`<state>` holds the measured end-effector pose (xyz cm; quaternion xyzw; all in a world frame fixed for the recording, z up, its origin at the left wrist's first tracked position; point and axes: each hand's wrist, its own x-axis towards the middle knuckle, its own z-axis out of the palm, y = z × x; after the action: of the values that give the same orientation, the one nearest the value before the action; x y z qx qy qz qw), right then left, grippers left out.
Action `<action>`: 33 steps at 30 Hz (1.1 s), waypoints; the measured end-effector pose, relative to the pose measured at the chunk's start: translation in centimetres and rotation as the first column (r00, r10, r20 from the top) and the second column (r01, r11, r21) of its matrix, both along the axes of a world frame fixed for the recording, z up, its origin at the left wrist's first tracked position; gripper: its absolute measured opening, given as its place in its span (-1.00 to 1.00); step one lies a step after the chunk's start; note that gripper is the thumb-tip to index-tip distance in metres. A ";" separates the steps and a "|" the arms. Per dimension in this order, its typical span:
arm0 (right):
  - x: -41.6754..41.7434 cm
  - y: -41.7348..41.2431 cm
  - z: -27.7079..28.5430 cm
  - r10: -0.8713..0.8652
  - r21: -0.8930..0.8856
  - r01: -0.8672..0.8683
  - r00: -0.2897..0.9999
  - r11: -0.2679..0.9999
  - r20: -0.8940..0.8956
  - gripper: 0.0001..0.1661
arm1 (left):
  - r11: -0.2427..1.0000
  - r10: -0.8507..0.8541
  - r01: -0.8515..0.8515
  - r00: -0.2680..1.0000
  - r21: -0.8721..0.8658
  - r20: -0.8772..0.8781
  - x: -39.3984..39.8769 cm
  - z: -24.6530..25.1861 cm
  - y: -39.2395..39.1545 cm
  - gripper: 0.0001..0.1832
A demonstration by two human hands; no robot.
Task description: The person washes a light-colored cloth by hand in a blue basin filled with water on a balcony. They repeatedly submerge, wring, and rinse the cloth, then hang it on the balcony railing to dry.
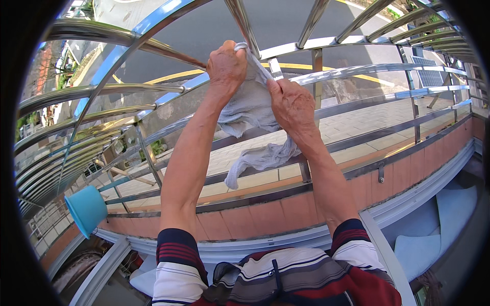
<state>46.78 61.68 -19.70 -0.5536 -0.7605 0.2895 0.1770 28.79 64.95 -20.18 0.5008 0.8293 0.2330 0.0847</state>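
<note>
Both arms reach out over a window ledge towards a stainless steel window guard. My left hand is closed around a gray-white cloth at the lower end of a polished upright bar. Lower and to the right, my right hand pinches the same cloth between thumb and fingers. Part of the cloth is stretched between the two hands, and its middle hangs in loose folds. A twisted end dangles below my right hand, in front of the lower rails.
A light blue bucket hangs tilted at the guard's left side. Reddish tiles face the sill, above a white sliding-window track. Beyond the bars are a paved ledge, a road far below and a solar panel.
</note>
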 end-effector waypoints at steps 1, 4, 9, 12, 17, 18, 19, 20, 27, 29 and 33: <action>-0.9 0.7 -0.4 0.017 -0.016 -0.016 0.998 1.000 0.056 -0.53 | 0.999 -0.014 0.013 1.000 -0.048 -0.016 0.0 -1.4 1.0 -0.71; -2.5 3.3 -1.8 0.080 -0.017 -0.079 0.975 0.997 0.205 -0.54 | 0.971 -0.190 0.166 0.974 -0.174 -0.128 -0.9 -3.4 3.2 -0.70; -4.4 5.7 -2.8 0.131 -0.018 -0.130 0.968 0.991 0.216 -0.57 | 0.975 -0.024 0.038 0.998 -0.219 0.063 -2.1 -4.3 5.9 -0.67; -3.8 5.7 -2.1 0.151 -0.064 -0.141 0.967 0.988 0.205 -0.57 | 0.968 -0.036 0.040 0.999 -0.246 0.020 -4.3 -5.4 5.8 -0.61; -0.7 6.0 -0.8 0.218 -0.162 -0.179 0.935 0.971 0.278 -0.57 | 0.937 -0.051 0.068 0.997 -0.344 0.056 -1.5 -0.6 4.8 -0.67; -0.9 6.0 -0.9 0.219 -0.157 -0.182 0.938 0.971 0.269 -0.55 | 0.947 -0.028 0.048 0.997 -0.319 0.066 -1.3 -0.8 4.9 -0.68; -1.4 6.1 -1.4 0.200 -0.121 -0.175 0.948 0.977 0.247 -0.55 | 0.956 -0.006 0.028 0.997 -0.293 0.076 -1.1 -1.2 5.0 -0.68; -2.3 6.4 -2.0 0.181 -0.085 -0.166 0.958 0.982 0.224 -0.55 | 0.961 0.031 -0.008 0.996 -0.277 0.081 -1.3 -2.3 5.5 -0.68; -3.3 6.3 -0.8 0.224 -0.090 -0.209 0.952 0.974 0.210 -0.59 | 0.970 0.019 -0.018 1.000 -0.243 0.000 -3.3 -5.0 6.2 -0.69; -0.7 5.9 -0.6 0.235 -0.144 -0.204 0.941 0.968 0.245 -0.60 | 0.936 -0.046 0.042 0.999 -0.348 -0.005 -1.7 -0.8 4.7 -0.73; -0.3 5.9 -0.7 0.258 -0.174 -0.215 0.923 0.961 0.286 -0.58 | 0.950 -0.047 0.063 0.997 -0.307 0.060 -1.5 -0.6 4.4 -0.71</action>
<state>46.45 67.58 -20.41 -0.5067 -0.8179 0.2718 -0.0185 27.27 69.32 -20.78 0.4981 0.8387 0.1112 0.1901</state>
